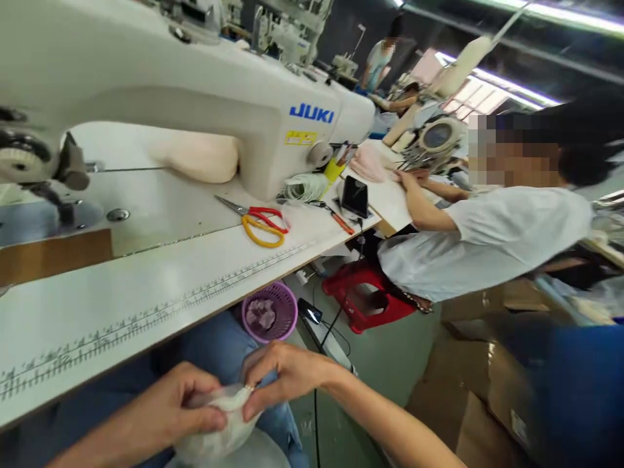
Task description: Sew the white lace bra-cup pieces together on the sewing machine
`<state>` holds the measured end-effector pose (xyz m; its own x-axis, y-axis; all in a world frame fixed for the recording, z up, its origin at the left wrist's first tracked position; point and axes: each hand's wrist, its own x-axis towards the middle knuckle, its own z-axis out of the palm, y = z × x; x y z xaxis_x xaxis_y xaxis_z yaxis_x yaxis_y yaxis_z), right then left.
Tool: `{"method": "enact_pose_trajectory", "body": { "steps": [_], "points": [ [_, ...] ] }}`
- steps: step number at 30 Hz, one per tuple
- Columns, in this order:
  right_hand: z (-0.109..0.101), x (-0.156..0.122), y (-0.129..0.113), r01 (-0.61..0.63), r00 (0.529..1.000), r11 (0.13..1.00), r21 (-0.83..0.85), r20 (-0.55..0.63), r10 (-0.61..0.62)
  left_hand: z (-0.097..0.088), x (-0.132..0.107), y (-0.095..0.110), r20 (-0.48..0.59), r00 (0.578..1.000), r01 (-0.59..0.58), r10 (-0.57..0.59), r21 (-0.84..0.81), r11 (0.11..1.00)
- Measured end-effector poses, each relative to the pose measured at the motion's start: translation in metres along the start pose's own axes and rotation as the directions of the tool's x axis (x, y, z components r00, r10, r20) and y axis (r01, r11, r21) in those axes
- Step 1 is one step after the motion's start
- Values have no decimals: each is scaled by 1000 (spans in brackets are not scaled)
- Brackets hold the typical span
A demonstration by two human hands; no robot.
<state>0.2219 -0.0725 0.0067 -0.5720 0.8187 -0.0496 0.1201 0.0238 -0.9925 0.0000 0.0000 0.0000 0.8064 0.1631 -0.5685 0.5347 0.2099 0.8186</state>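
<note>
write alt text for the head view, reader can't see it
A person's bare left hand and right hand hold a translucent, whitish bundle near the edge of a white sewing table. On it are a cream JUKI sewing machine and scissors with red and yellow handles; nearby, a co-worker in a white shirt sits on a red plastic stool.
</note>
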Motion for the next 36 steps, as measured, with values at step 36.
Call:
{"method": "enact_pose_trajectory", "body": {
  "steps": [36],
  "points": [
    [11, 25, 1, -411, 898, 881, 233, -64, 435, -9, -20, -5, -43, 997, 45, -61, -307, 951]
  ]
}}
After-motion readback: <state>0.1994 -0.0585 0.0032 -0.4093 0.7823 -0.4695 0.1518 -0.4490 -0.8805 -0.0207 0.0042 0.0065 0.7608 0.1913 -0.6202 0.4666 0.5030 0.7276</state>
